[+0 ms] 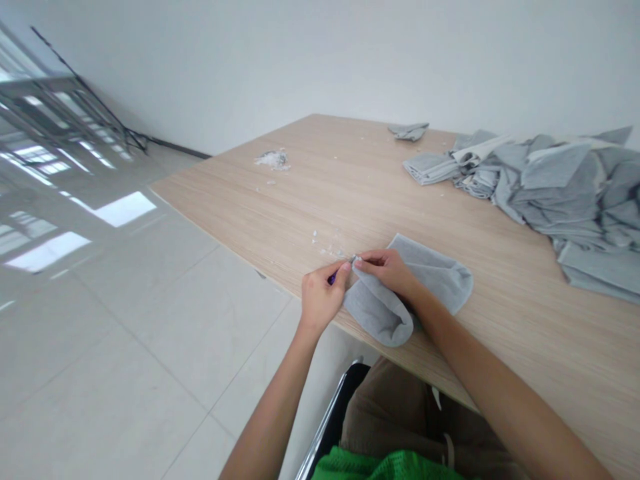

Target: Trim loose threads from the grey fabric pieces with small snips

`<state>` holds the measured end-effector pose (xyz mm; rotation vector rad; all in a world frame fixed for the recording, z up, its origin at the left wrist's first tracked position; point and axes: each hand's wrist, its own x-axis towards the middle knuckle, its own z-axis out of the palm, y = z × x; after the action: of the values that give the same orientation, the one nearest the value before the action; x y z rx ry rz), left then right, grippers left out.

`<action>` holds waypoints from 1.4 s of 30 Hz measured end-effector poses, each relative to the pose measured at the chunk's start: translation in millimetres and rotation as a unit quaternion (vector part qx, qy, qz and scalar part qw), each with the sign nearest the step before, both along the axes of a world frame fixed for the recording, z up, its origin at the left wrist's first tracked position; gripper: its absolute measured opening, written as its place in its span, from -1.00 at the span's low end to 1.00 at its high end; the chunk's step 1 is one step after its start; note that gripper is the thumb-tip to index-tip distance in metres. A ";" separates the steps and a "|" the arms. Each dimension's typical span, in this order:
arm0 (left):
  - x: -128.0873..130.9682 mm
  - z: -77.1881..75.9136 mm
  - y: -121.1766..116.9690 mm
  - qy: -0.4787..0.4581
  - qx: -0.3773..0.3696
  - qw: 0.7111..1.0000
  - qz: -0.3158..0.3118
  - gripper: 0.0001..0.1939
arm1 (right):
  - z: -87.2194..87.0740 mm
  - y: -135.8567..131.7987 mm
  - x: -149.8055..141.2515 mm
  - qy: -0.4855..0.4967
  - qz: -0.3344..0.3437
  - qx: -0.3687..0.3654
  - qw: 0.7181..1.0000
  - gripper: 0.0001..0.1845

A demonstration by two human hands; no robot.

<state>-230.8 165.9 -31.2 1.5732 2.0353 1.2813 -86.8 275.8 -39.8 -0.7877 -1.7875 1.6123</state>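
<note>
- Since it spans most of the view, the table (235, 207) comes first; its near edge runs just above the person's lap, which likely lets the forearms work close to the body.
- Gray cloths lie in a loose heap (575, 193) at the right, against the wall side, perhaps kept there to leave elbow room.
- One gray cloth (380, 310) lies at the near edge, folded over so that two rounded parts spread below and beside the right wrist; its tip is raised between the hands.
- Right hand (390, 270): thumb and fingers pinch that tip, seemingly to keep it taut and steady.
- Left hand (323, 293): curled closed around a small purple object (332, 279), thumb meeting finger right beside the tip.
- A lone gray piece (409, 131) lies at the far edge, apart from the heap.
- Pale fluff (274, 159) sits gathered beyond the hands, probably out of the way.
- White crumbs (315, 237) dot the wood just past the fingertips.
</note>
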 end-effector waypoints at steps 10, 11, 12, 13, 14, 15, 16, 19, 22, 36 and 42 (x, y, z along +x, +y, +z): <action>1.5 0.8 0.2 0.019 -0.005 1.000 0.009 -0.65 | 0.1 -0.4 -0.3 -0.010 -0.001 0.031 0.999 -0.69; 1.5 1.1 0.3 0.021 -0.006 1.000 0.009 -0.65 | 0.3 -0.6 -0.2 -0.011 -0.002 0.030 0.999 -0.70; 1.6 1.4 0.4 0.022 -0.008 1.000 0.010 -0.65 | 0.5 -0.7 -0.2 -0.013 -0.006 0.027 1.000 -0.70; 1.7 1.8 0.6 0.023 -0.010 1.000 0.011 -0.64 | 0.7 -0.8 -0.2 -0.013 -0.011 0.024 1.000 -0.70; 1.8 2.3 0.7 0.024 -0.013 1.000 0.012 -0.64 | 0.9 -0.9 -0.2 -0.013 -0.018 0.020 1.000 -0.71; 2.0 2.8 0.9 0.026 -0.016 0.999 0.013 -0.64 | 1.1 -0.9 -0.2 -0.013 -0.024 0.016 0.999 -0.71; 2.2 3.2 1.2 0.027 -0.019 0.999 0.014 -0.64 | 1.2 -0.9 -0.2 -0.013 -0.028 0.014 0.999 -0.71; 2.6 4.3 2.2 0.031 -0.029 0.999 0.015 -0.63 | 1.0 -0.5 -0.5 -0.018 -0.027 0.014 0.999 -0.70; 3.1 5.0 3.1 0.035 -0.038 0.998 0.020 -0.61 | -0.2 0.0 -1.2 -0.025 -0.028 0.025 0.999 -0.69; 11.1 13.9 5.6 0.064 -0.086 0.993 0.050 -0.56 | -3.8 0.4 -4.2 -0.057 -0.054 0.091 0.993 -0.71; 10.5 14.6 6.9 0.055 -0.093 0.992 0.060 -0.55 | -6.4 1.9 -5.1 -0.060 -0.057 0.092 0.992 -0.73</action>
<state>-220.2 172.8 -16.6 1.4875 2.2755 1.0282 -91.9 277.7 -46.2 -0.8997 -1.9067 1.3304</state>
